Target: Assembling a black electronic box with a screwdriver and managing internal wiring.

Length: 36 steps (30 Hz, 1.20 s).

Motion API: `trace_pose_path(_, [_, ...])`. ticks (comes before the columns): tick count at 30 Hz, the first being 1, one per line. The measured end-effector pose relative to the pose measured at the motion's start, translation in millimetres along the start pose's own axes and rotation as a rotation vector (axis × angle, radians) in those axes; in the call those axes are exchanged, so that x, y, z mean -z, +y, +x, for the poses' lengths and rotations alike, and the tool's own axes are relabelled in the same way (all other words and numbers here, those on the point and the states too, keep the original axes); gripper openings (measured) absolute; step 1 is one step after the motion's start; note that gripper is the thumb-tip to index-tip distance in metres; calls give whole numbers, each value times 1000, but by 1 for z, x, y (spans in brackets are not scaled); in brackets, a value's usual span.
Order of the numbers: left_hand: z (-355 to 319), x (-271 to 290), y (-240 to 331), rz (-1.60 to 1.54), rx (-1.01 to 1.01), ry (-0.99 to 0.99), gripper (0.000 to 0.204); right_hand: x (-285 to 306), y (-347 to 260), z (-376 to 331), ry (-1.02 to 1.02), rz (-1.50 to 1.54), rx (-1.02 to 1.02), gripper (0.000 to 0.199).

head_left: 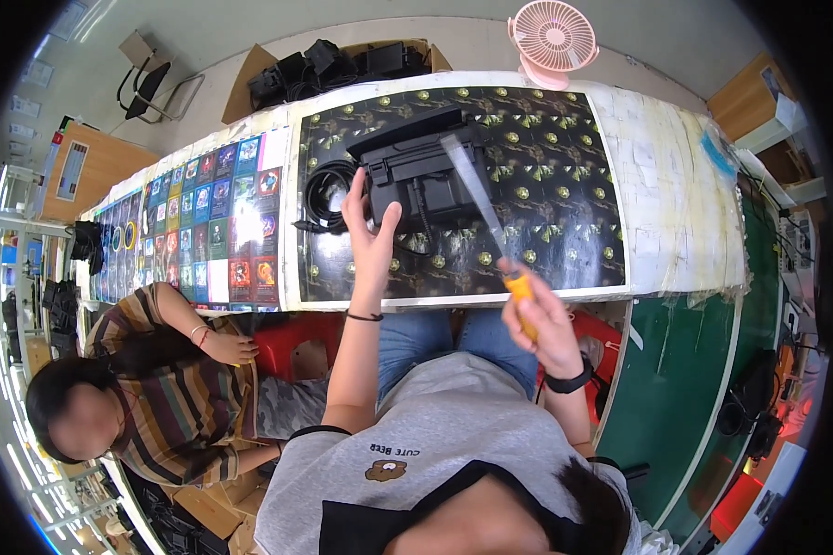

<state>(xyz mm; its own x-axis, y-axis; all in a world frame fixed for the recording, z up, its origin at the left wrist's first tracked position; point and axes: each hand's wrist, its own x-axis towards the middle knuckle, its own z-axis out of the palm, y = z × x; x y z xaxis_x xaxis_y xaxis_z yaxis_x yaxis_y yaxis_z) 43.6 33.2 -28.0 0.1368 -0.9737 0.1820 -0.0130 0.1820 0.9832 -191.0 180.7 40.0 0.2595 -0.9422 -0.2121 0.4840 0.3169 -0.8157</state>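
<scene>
A black plastic case (407,176) with its lid raised lies on the dark patterned sheet in front of me. My left hand (370,222) is at the case's near left corner, thumb and fingers spread apart; whether it presses on the case I cannot tell. In my right hand (548,324) is a yellow-handled tool (520,285), gripped by its handle. Its long pale shaft points up and left across the case's right side and is smeared by motion, so the tip's shape is unclear. Left of the case lies a coiled black cable (329,196).
A pink fan (553,42) stands at the table's far edge. Behind the table is a cardboard box (241,88) of black items. A sheet of colourful cards (194,208) covers the table's left part. Another person (171,388) sits close on my left. A green surface (676,370) lies right.
</scene>
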Motion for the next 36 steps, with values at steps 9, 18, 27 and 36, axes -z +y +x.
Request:
trace_pose_path(9, [30,-25,79,732,-557,-232,70,53,39,59,561,-464,200,24])
trace_pose_path(18, [48,-43,51,933,-675,-385,54,43,45,67,511,-609,180,25])
trace_pose_path(27, [45,-42,54,975,-620,-360,64,44,44,75,436,-490,146,25])
trace_pose_path(36, [49,-39,53,983,-642,-383,64,45,42,78,382,-149,152,26])
